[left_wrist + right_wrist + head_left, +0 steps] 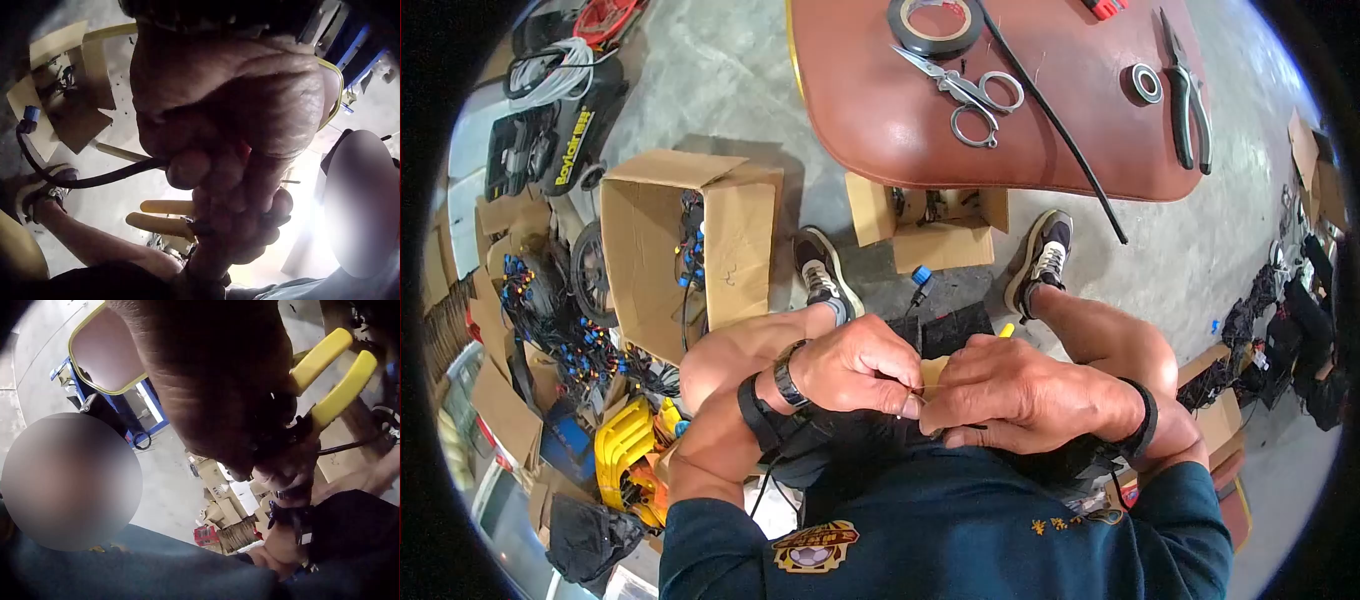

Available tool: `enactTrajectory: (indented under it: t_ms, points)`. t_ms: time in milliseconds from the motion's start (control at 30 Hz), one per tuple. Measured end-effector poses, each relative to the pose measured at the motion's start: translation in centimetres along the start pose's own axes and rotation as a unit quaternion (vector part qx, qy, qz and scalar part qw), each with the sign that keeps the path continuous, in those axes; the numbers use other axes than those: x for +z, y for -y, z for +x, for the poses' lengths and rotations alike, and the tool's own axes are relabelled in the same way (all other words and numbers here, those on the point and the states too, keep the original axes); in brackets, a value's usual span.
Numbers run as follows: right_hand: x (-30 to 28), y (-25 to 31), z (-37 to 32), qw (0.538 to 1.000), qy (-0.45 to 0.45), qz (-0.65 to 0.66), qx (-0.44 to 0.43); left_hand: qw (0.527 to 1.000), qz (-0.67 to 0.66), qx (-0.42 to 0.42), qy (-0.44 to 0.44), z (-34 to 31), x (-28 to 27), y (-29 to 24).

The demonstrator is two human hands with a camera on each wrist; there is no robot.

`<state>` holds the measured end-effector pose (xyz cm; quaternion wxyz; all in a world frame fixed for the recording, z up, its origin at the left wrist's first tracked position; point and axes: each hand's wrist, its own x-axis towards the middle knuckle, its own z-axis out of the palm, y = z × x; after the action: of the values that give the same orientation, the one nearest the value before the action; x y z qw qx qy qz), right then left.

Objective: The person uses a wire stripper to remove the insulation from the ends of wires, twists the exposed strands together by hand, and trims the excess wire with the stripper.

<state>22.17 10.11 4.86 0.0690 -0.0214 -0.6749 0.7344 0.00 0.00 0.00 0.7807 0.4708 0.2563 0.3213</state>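
Both hands meet in front of the lap, fingertips close together. My left hand grips a black cable, whose free end carries a blue connector hanging over the knees. Thin wire ends show at the left thumb and fingertip. Held in my right hand are yellow-handled pliers; their two handles stick out past the fingers, and the head is mostly hidden by the hand. The right index finger and thumb are at the wire ends, next to the left thumb.
Ahead, a brown padded seat carries scissors, black tape, a small roll, dark-handled pliers and a black tube. Open cardboard boxes stand on the floor, with bundled blue-tipped cables at the left.
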Motion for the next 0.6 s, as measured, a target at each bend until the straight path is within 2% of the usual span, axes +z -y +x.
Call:
enactTrajectory:
  t_ms: [267, 367, 433, 467, 500, 567, 600]
  points:
    - [0.2, 0.6, 0.0, 0.999, -0.022, -0.035, -0.027, 1.000, -0.009, -0.004, -0.011, 0.0, 0.3, -1.0]
    - [-0.5, 0.4, -0.4, 0.997, 0.002, -0.014, -0.078, 0.997, 0.074, -0.009, -0.036, -0.3, 0.1, -1.2]
    - [-1.5, 2.2, -0.8, 0.985, -0.072, 0.100, -0.119, 0.978, 0.058, -0.109, -0.170, -2.9, -2.4, -0.7]
    - [-1.9, 1.8, -1.1, 0.990, -0.100, 0.037, -0.094, 0.973, 0.039, -0.083, -0.211, -3.2, -2.6, -0.4]
    - [-2.0, 1.6, -1.0, 0.996, -0.077, -0.014, -0.044, 0.973, 0.082, -0.054, -0.208, -1.8, -2.6, -1.2]
    - [-1.1, 1.4, -0.5, 0.995, -0.076, -0.038, 0.059, 0.979, 0.085, -0.062, -0.176, -0.9, -2.2, -1.4]
    - [-1.3, 1.3, -0.5, 0.991, -0.074, -0.045, 0.106, 0.970, 0.092, -0.062, -0.215, -1.0, -1.9, -0.7]
